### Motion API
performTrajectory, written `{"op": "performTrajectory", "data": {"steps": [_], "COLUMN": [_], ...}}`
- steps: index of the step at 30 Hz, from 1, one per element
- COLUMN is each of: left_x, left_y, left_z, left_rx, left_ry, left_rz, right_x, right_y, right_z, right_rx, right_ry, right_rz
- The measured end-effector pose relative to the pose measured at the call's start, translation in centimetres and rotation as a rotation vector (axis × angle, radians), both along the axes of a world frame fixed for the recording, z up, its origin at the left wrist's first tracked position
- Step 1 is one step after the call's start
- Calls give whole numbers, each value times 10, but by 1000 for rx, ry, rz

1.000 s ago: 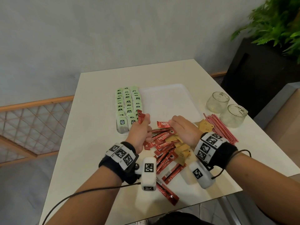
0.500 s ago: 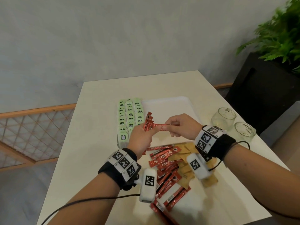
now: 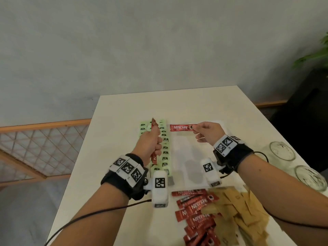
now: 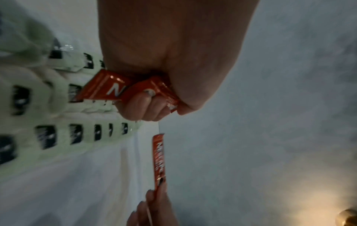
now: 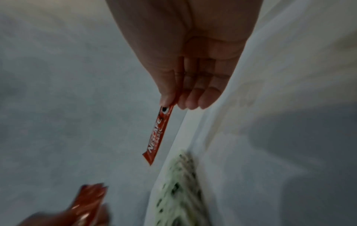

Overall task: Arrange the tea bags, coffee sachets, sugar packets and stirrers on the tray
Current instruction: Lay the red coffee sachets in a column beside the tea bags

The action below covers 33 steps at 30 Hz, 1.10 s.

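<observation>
My left hand (image 3: 150,141) grips a small bundle of red coffee sachets (image 4: 108,89) upright above the rows of green tea bags (image 3: 165,150) on the left part of the white tray (image 3: 188,153). My right hand (image 3: 204,132) pinches one red coffee sachet (image 3: 181,127) by its right end and holds it level over the tray's far edge. In the right wrist view that sachet (image 5: 160,133) hangs from thumb and fingers. Loose coffee sachets (image 3: 197,210) and brown sugar packets (image 3: 239,210) lie heaped at the table's near edge.
Two empty glass jars (image 3: 282,150) (image 3: 310,176) stand at the right side of the cream table (image 3: 124,121). A wooden lattice railing (image 3: 35,150) runs to the left of the table. A dark planter with a plant (image 3: 312,61) sits at the far right.
Both hands rose from the pile at the near edge and moved forward over the tray. My right hand took one sachet from the left hand's bundle and drew it right.
</observation>
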<state>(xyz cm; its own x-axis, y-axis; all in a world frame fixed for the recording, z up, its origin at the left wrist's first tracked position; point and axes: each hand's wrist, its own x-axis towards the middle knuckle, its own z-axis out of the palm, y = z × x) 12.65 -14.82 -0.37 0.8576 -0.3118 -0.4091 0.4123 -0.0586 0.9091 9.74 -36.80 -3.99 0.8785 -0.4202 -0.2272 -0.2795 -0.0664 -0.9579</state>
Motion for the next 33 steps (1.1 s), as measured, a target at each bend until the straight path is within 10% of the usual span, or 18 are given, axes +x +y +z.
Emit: {"op": "performTrajectory", "data": {"steps": [14,33], "left_x": [22,-17], "left_y": [27,12], "left_z": [-13,-7], "left_rx": [-110,140], "left_ry": [1,-163], "left_rz": [90,-56], "right_x": [86,18], "right_y": [-5,2], "right_z": [-35,-12], "right_rx": [-379,-507], "right_ry": [438,213], "right_rz": [-9,102]}}
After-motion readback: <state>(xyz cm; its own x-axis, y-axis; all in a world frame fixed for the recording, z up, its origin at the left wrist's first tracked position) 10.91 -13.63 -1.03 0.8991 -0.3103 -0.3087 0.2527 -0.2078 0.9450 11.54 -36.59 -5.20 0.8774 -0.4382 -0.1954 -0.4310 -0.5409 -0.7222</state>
